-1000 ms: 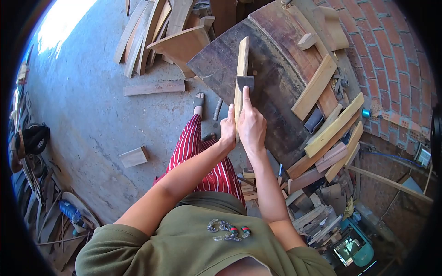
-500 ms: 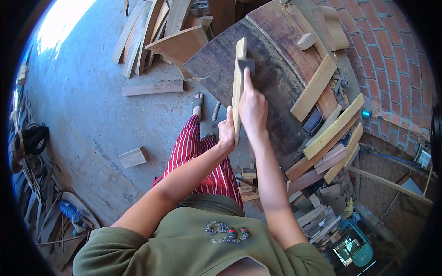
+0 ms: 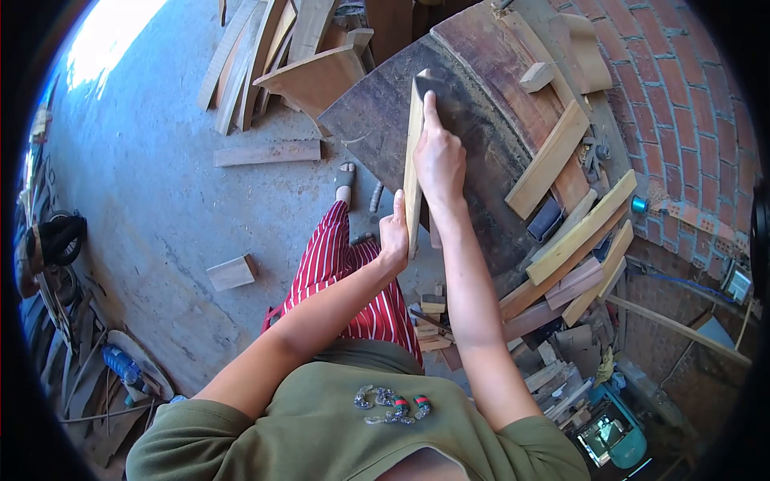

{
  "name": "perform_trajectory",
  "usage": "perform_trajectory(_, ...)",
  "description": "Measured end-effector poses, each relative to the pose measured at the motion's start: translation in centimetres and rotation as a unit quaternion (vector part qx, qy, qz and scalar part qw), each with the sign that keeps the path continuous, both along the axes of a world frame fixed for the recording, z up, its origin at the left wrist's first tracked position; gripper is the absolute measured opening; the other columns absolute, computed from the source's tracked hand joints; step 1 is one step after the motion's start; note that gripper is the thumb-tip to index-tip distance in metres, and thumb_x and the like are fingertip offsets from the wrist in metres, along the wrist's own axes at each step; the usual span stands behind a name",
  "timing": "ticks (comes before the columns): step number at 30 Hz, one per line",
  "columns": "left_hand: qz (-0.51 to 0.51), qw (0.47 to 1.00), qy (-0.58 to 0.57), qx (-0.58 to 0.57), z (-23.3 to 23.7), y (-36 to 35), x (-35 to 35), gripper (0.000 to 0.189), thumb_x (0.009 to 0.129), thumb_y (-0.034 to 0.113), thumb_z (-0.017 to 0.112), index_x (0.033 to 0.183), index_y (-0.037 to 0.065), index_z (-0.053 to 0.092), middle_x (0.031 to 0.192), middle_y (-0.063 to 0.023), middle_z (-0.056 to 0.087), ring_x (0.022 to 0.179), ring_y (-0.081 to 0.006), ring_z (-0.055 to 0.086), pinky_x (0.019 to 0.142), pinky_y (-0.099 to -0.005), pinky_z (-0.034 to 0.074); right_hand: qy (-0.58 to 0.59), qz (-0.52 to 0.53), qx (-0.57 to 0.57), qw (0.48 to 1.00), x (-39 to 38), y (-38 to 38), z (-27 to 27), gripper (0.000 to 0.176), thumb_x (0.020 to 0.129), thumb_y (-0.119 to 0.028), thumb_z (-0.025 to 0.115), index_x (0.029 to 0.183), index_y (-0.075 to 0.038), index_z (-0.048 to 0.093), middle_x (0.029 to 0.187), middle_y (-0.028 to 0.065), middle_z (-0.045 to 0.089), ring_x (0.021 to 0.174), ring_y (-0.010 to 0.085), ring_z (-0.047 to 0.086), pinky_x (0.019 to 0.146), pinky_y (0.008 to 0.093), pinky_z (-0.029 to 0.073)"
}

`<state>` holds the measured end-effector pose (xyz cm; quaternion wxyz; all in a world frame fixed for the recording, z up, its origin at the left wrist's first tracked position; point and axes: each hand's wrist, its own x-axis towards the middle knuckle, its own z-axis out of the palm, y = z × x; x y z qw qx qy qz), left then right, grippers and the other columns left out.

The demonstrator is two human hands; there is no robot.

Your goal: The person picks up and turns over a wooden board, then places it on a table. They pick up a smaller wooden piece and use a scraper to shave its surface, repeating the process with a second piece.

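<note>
My left hand [image 3: 394, 234] is closed around the near end of a pale wooden strip [image 3: 414, 140], its thumb lying along the side. The strip points away from me and stands on edge over the dark worktable [image 3: 373, 112]. My right hand [image 3: 440, 163] grips a dark flat block [image 3: 437, 84] that looks like a sanding block. Its index finger is stretched along the block, which lies against the strip near the far end. The other right fingers are curled and partly hidden, as is the underside of the block.
Wooden boards [image 3: 581, 232] and a dark block [image 3: 546, 220] lie along the table's right side, near a brick wall [image 3: 682, 120]. Curved wood pieces [image 3: 241, 72] are piled at the back left. A loose plank [image 3: 267, 153] and an offcut [image 3: 232, 273] lie on the floor.
My right hand has slid the dark block away from me along the strip, closer to its far end. My left hand keeps its hold, nearly unmoved.
</note>
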<state>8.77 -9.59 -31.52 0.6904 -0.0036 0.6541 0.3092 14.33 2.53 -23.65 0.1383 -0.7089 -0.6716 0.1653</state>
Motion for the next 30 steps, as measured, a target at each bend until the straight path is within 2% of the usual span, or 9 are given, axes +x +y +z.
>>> perform_trajectory(2, 0.012, 1.0, -0.017, 0.008, -2.1, -0.5, 0.5, 0.075, 0.093, 0.065, 0.048, 0.072, -0.006, 0.064, 0.067, -0.007, 0.059, 0.059, -0.0139, 0.049, 0.055, -0.033, 0.042, -0.015, 0.002, -0.01, 1.0, 0.1, -2.5, 0.1, 0.056, 0.09, -0.003, 0.05, 0.145, -0.009, 0.039, 0.077, 0.0267, 0.065, 0.073, 0.043, 0.066, 0.063, 0.0519, 0.051)
perform_trajectory(3, 0.06, 0.998, -0.021, 0.03, -2.2, -0.4, 0.9, 0.076, 0.093, 0.064, 0.048, 0.074, -0.007, 0.065, 0.069, -0.0076, 0.06, 0.061, -0.0143, 0.05, 0.057, -0.0332, 0.043, -0.026, 0.006, -0.047, 0.999, 0.1, -4.4, 0.7, 0.059, 0.089, -0.002, 0.051, 0.145, -0.009, 0.038, 0.077, 0.0263, 0.065, 0.074, 0.0424, 0.067, 0.063, 0.0521, 0.051)
perform_trajectory(5, 0.074, 0.996, -0.043, 0.026, -2.7, -0.7, 1.2, 0.076, 0.092, 0.065, 0.048, 0.073, -0.007, 0.065, 0.067, -0.0071, 0.059, 0.059, -0.0141, 0.049, 0.055, -0.0328, 0.042, -0.022, 0.013, -0.054, 0.998, 0.3, -4.9, 0.5, 0.06, 0.088, -0.002, 0.052, 0.145, -0.009, 0.038, 0.077, 0.0258, 0.065, 0.075, 0.0423, 0.067, 0.064, 0.0516, 0.052)
perform_trajectory(7, 0.006, 1.0, -0.011, 0.006, -1.9, -0.5, 0.5, 0.077, 0.092, 0.066, 0.048, 0.072, -0.006, 0.064, 0.064, -0.0065, 0.057, 0.057, -0.014, 0.048, 0.052, -0.0326, 0.041, -0.027, 0.009, -0.021, 0.999, 0.1, -1.5, 0.4, 0.059, 0.088, -0.002, 0.052, 0.145, -0.009, 0.038, 0.078, 0.0259, 0.065, 0.077, 0.042, 0.067, 0.064, 0.0503, 0.053)
perform_trajectory(11, -0.005, 1.0, 0.005, -0.008, -0.7, -0.1, 0.3, 0.075, 0.091, 0.066, 0.049, 0.069, -0.004, 0.063, 0.062, -0.0058, 0.055, 0.056, -0.0133, 0.048, 0.051, -0.0327, 0.04, -0.019, -0.001, 0.0, 1.0, -0.2, 0.7, 0.2, 0.056, 0.09, -0.003, 0.051, 0.145, -0.008, 0.038, 0.079, 0.0256, 0.065, 0.076, 0.0419, 0.067, 0.064, 0.0502, 0.053)
perform_trajectory(15, 0.072, 0.996, -0.034, 0.028, -1.9, -0.5, 1.1, 0.074, 0.092, 0.065, 0.049, 0.068, -0.004, 0.063, 0.064, -0.0057, 0.057, 0.058, -0.0132, 0.049, 0.052, -0.0332, 0.041, -0.024, 0.007, -0.061, 0.998, -0.1, -5.4, 1.3, 0.055, 0.089, -0.003, 0.051, 0.143, -0.007, 0.04, 0.076, 0.0252, 0.065, 0.072, 0.0419, 0.066, 0.062, 0.0509, 0.052)
perform_trajectory(21, 0.009, 1.0, 0.003, -0.009, -0.9, -0.3, 0.5, 0.071, 0.092, 0.065, 0.05, 0.061, 0.001, 0.057, 0.058, -0.0022, 0.051, 0.053, -0.0111, 0.044, 0.049, -0.031, 0.035, 0.002, 0.004, 0.009, 1.0, 0.0, 3.1, -0.2, 0.051, 0.092, -0.004, 0.049, 0.142, -0.006, 0.041, 0.082, 0.0287, 0.065, 0.074, 0.0434, 0.066, 0.062, 0.0514, 0.051)
perform_trajectory(27, 0.064, 0.996, -0.04, 0.055, -2.5, -1.0, 1.3, 0.075, 0.093, 0.063, 0.048, 0.075, -0.007, 0.066, 0.07, -0.0075, 0.063, 0.062, -0.0124, 0.053, 0.057, -0.0318, 0.045, -0.01, -0.001, -0.067, 0.998, 0.3, -9.6, 1.2, 0.063, 0.087, 0.001, 0.053, 0.148, -0.01, 0.036, 0.079, 0.0255, 0.064, 0.075, 0.0415, 0.067, 0.064, 0.0508, 0.05)
perform_trajectory(30, 0.06, 0.994, -0.039, 0.077, -1.3, -0.7, 1.1, 0.074, 0.094, 0.063, 0.048, 0.075, -0.005, 0.066, 0.07, -0.0069, 0.063, 0.062, -0.0121, 0.052, 0.056, -0.0318, 0.044, 0.011, 0.003, -0.058, 0.998, 0.5, -9.1, 1.3, 0.061, 0.088, 0.0, 0.052, 0.147, -0.01, 0.038, 0.081, 0.027, 0.064, 0.076, 0.0417, 0.067, 0.064, 0.0503, 0.05)
